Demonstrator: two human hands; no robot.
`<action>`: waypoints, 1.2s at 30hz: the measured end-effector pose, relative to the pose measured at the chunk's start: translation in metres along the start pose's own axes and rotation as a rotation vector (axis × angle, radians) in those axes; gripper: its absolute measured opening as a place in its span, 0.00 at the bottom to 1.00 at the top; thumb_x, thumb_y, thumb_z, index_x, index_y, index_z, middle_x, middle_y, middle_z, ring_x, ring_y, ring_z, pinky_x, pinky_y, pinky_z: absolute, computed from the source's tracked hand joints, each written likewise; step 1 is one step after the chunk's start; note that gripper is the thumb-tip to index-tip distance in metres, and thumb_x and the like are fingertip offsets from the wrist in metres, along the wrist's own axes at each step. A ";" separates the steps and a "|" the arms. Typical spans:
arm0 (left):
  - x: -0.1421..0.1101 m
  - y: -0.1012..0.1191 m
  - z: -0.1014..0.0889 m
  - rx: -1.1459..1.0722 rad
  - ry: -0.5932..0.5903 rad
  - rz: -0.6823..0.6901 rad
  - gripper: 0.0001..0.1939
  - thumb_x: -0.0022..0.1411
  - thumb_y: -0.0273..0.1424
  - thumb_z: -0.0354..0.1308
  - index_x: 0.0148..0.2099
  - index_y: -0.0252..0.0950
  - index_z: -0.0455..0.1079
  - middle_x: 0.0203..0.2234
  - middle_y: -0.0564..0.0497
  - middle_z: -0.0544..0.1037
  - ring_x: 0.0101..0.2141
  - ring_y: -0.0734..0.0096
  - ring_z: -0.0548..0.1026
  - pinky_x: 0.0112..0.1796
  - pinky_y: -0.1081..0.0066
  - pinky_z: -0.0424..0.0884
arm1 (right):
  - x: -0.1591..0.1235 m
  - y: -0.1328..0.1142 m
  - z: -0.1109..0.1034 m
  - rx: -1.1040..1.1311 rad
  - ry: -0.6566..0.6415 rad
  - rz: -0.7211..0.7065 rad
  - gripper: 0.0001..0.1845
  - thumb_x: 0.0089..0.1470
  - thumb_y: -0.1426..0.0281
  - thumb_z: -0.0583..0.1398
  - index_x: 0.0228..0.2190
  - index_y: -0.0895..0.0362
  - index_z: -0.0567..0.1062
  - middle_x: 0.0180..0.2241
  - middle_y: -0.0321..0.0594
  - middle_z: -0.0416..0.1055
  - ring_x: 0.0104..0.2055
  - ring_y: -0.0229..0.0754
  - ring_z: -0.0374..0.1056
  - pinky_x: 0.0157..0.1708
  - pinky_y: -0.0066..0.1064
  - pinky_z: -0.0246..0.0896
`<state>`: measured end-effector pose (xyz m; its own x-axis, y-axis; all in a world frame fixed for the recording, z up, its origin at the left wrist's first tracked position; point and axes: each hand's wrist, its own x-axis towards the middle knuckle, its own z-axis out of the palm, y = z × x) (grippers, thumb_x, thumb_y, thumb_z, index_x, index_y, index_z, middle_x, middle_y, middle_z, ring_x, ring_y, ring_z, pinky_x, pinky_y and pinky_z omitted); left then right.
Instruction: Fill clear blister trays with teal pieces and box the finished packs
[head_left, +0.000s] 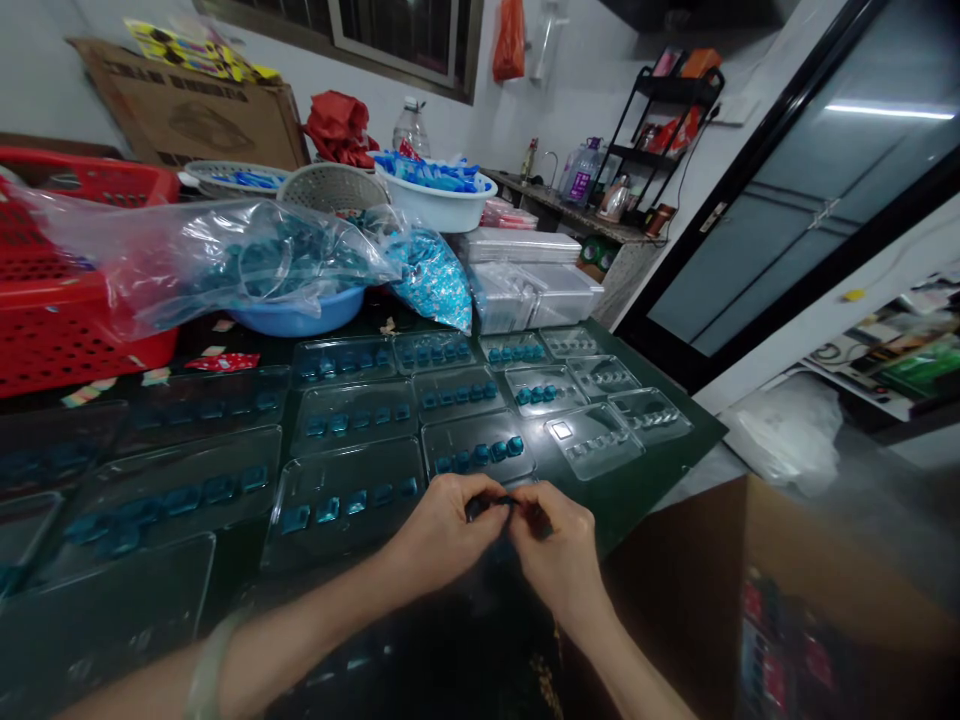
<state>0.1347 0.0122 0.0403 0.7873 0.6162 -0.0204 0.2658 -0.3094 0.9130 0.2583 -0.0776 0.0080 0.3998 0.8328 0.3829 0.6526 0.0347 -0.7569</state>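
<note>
1. Indoors, a dark green tabletop [637, 490] fills the middle of the view, with a glass-paned black door [787, 200] to the right and a black wire shelf [667, 130] against the far wall.
2. Both bare hands sit together at the table's near edge, low in the view. The left hand [442, 530] and right hand [555, 550] meet at the fingertips, and a pale bangle [210, 680] circles the left forearm.
3. Fingers [480, 490] of the left hand are pinched closed on a small dark piece [499, 503], held in the air just above the table. The right hand's fingers [536, 510] curl in tightly against the same piece. Its exact shape is hidden by the fingers and too dark to make out.
4. Just beyond the hands lies a clear blister tray [478, 447] holding a row of teal pieces. Another clear blister tray [345, 500], also with teal pieces, sits beside the left hand. More such trays cover the tabletop in rows.
5. Farther back, a clear plastic bag of teal pieces [210, 255] rests over a blue basin [300, 315], beside a red plastic basket [67, 300].
6. Behind these are a white bowl of blue packets [436, 198] and a stack of clear plastic trays [525, 280].
7. At lower right, an open cardboard box [825, 580] stands beside the table.
</note>
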 end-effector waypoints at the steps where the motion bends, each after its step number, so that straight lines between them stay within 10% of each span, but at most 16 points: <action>1: 0.000 0.002 -0.001 -0.014 -0.012 0.003 0.10 0.56 0.29 0.50 0.34 0.32 0.72 0.25 0.51 0.74 0.27 0.70 0.69 0.29 0.75 0.62 | 0.000 -0.001 0.001 0.008 0.015 -0.006 0.08 0.46 0.77 0.54 0.26 0.55 0.72 0.23 0.34 0.68 0.24 0.34 0.63 0.26 0.25 0.59; 9: -0.004 -0.008 0.007 0.355 0.030 0.341 0.12 0.56 0.23 0.44 0.36 0.29 0.70 0.27 0.46 0.69 0.28 0.68 0.67 0.29 0.71 0.61 | 0.005 -0.011 -0.006 0.240 -0.017 0.225 0.06 0.44 0.78 0.56 0.24 0.57 0.72 0.22 0.32 0.69 0.25 0.34 0.65 0.26 0.24 0.61; 18: 0.012 -0.001 0.001 -0.730 -0.197 -0.311 0.07 0.51 0.31 0.53 0.27 0.31 0.66 0.16 0.53 0.64 0.13 0.78 0.60 0.12 0.79 0.48 | -0.001 -0.012 -0.016 0.185 0.047 -0.100 0.16 0.49 0.78 0.58 0.40 0.52 0.72 0.41 0.38 0.66 0.37 0.36 0.66 0.36 0.27 0.64; 29: 0.020 -0.001 -0.003 -0.794 -0.494 -0.363 0.12 0.55 0.34 0.53 0.26 0.29 0.67 0.18 0.50 0.66 0.13 0.77 0.62 0.10 0.79 0.46 | 0.004 -0.005 -0.028 0.253 -0.124 -0.126 0.10 0.49 0.78 0.59 0.34 0.53 0.74 0.34 0.38 0.69 0.34 0.36 0.67 0.32 0.27 0.64; 36: 0.028 -0.012 -0.004 -1.149 -0.284 -0.766 0.19 0.57 0.41 0.50 0.35 0.28 0.68 0.25 0.49 0.66 0.18 0.77 0.64 0.12 0.82 0.48 | 0.096 0.077 -0.056 -0.294 0.107 -0.002 0.11 0.50 0.65 0.58 0.35 0.57 0.75 0.31 0.41 0.73 0.31 0.39 0.68 0.31 0.29 0.63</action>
<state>0.1512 0.0362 0.0308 0.7769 0.1527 -0.6108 0.1858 0.8713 0.4542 0.3825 -0.0258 0.0161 0.4534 0.7697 0.4495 0.8055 -0.1379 -0.5763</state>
